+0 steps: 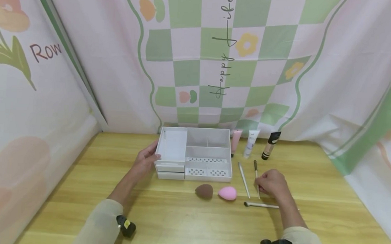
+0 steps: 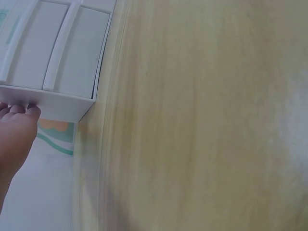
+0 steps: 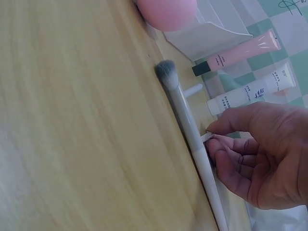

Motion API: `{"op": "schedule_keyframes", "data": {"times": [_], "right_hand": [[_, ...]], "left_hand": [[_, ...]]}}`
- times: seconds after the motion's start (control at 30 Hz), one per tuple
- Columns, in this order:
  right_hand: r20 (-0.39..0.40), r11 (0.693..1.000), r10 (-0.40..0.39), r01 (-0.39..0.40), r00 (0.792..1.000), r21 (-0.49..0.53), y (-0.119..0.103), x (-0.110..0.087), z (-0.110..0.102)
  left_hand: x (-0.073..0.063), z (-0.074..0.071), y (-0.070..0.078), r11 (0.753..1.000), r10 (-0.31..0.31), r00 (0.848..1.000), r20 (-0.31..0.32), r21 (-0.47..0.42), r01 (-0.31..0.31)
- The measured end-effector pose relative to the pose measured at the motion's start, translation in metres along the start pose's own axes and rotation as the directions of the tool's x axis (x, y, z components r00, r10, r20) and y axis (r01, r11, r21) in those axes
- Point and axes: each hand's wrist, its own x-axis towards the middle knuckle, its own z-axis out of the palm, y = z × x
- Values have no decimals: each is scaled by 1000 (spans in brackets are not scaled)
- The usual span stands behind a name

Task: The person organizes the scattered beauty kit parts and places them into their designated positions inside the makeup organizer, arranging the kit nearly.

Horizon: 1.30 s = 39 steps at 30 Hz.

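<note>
A white desktop organizer (image 1: pixel 208 152) with open compartments and small drawers stands at the table's back. My left hand (image 1: pixel 146 159) holds its left side, thumb over the rim; in the left wrist view the fingers (image 2: pixel 19 109) meet the side wall below the drawer fronts. My right hand (image 1: pixel 272 182) pinches a thin makeup brush (image 1: pixel 255 167) between thumb and forefinger, most of it hidden in the right wrist view. In front of that hand lies another makeup brush (image 3: pixel 192 137) with a grey-white tip. A slim white stick (image 1: pixel 244 180) lies to the left.
A brown makeup sponge (image 1: pixel 204 191) and a pink makeup sponge (image 1: pixel 228 193) lie before the organizer. Right of it stand a pink tube (image 1: pixel 236 140), a white tube (image 1: pixel 251 143) and a black-capped beige tube (image 1: pixel 271 145). A printed curtain (image 1: pixel 214 75) hangs behind the wooden table (image 1: pixel 177 224).
</note>
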Motion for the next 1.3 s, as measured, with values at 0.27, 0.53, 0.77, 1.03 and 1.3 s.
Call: {"op": "schedule_keyframes", "data": {"times": [0.27, 0.53, 0.77, 1.03, 1.3], "right_hand": [[-5, 1000, -15, 15, 1000, -15, -1, -2, 0], [0, 1000, -14, 14, 1000, -1, 0, -4, 0], [12, 999, -14, 13, 1000, 49, 1, -5, -4], [52, 981, 18, -28, 998, 193, 1, -2, -7], [94, 956, 11, -38, 996, 291, -3, -3, -10]], "left_hand": [[0, 0, 0, 1000, 15, 1000, -1, -8, -15], [0, 1, -2, 1000, 7, 1000, -17, -22, -7], [0, 0, -2, 1000, 11, 1000, -13, -7, -11], [0, 1, -1, 999, 27, 1000, 9, -22, -26], [0, 0, -2, 999, 30, 1000, 2, -26, -30]]}}
